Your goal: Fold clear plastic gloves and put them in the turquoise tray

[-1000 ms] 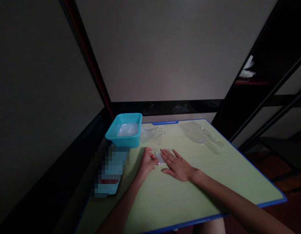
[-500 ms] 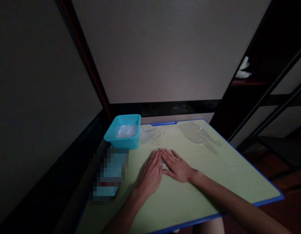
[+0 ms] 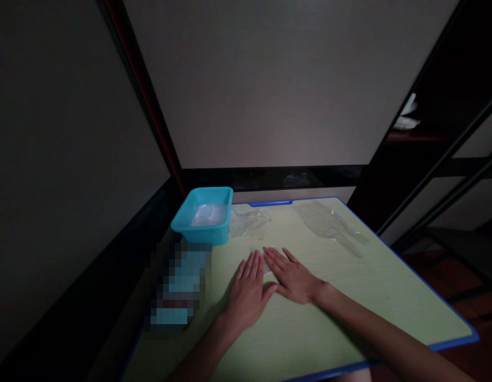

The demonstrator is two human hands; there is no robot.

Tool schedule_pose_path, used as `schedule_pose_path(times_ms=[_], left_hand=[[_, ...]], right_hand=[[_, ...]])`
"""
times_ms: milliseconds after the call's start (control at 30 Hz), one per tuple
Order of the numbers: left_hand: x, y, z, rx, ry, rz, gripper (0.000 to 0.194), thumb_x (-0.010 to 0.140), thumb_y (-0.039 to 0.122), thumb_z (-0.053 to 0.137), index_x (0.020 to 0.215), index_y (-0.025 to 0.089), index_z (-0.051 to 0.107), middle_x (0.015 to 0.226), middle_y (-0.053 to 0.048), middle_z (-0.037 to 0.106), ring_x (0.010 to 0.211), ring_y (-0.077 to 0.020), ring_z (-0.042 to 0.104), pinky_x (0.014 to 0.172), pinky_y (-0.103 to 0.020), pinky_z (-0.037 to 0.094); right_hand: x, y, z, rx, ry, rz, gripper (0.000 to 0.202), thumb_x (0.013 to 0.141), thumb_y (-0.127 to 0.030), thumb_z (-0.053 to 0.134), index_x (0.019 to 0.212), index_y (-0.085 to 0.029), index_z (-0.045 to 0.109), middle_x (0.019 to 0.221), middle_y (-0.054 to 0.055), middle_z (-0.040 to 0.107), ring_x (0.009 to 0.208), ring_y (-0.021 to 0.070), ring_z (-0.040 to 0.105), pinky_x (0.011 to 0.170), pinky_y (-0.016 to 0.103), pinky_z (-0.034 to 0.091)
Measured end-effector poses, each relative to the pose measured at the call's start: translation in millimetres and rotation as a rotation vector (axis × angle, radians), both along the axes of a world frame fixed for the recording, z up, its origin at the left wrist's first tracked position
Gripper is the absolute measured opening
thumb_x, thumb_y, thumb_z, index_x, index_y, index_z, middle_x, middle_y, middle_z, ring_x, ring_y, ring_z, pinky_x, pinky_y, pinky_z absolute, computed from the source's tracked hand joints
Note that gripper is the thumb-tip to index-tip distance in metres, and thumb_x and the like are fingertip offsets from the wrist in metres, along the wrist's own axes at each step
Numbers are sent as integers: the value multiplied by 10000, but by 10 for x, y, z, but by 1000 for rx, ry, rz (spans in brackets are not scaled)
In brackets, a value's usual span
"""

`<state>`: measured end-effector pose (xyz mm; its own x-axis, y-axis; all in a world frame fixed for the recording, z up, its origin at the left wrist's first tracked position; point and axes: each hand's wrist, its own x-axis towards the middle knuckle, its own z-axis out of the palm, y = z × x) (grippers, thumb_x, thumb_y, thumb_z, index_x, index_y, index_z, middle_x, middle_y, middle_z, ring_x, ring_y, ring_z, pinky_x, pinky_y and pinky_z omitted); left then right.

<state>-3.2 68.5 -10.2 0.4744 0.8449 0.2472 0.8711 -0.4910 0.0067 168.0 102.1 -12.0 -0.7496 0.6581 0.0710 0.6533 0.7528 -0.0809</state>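
Observation:
My left hand (image 3: 248, 292) lies flat with its fingers stretched forward, the fingertips on the left side of a small piece of folded clear plastic (image 3: 267, 265). From the right, my right hand (image 3: 293, 276) rests flat on the same plastic, fingers extended and thumb pointing toward my left thumb. Most of the plastic is covered by my fingers, so its full shape is hidden. Both hands press down on the pale yellow-green table top (image 3: 341, 318).
A turquoise basin (image 3: 206, 233) holding clear plastic stands at the back left. Beside it lies a crumpled clear plastic sheet (image 3: 249, 222); a clear plastic glove-like piece (image 3: 329, 225) lies back right. A blurred-out object (image 3: 182, 286) sits at the left edge.
My left thumb has spread away from its fingers, toward my right thumb. More of the plastic shows between and beyond my fingertips. The view has shifted slightly.

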Motion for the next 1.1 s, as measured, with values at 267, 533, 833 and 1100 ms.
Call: schedule_pose_path(times_ms=[267, 533, 833, 1100], left_hand=[[42, 5, 63, -77, 73, 25, 707, 813, 539, 377, 1281, 10, 358, 1364, -202, 292, 1271, -309, 246, 1006, -481, 249], [-50, -2, -11, -86, 2, -19, 644, 863, 491, 289, 1332, 50, 266, 1403, -170, 220, 1300, -264, 178, 1025, -476, 209], [-147, 36, -4, -211, -332, -12, 736, 795, 354, 462, 1358, 35, 110, 1421, -198, 152, 1312, -249, 124, 1041, -448, 193], [-120, 78, -79, -173, -486, 11, 636, 755, 158, 455, 1329, 88, 193, 1298, -174, 432, 1216, -239, 372, 1015, -468, 262]], right_hand=[[-16, -13, 32, -4, 28, -4, 684, 873, -535, 240, 1372, -73, 172, 1412, 178, 171, 1306, 258, 139, 1030, 479, 153], [12, 22, 22, -131, 115, 5, 678, 869, -508, 304, 1386, -113, 113, 1423, 157, 134, 1313, 242, 108, 1042, 490, 99], [210, 110, 90, -172, 598, 57, 443, 817, -318, 528, 1218, -168, 415, 1309, 143, 396, 1214, 212, 352, 962, 387, 342], [141, 151, 285, 288, 30, 298, 235, 910, -166, 341, 876, -160, 574, 836, 78, 613, 815, 170, 535, 714, 313, 401]])
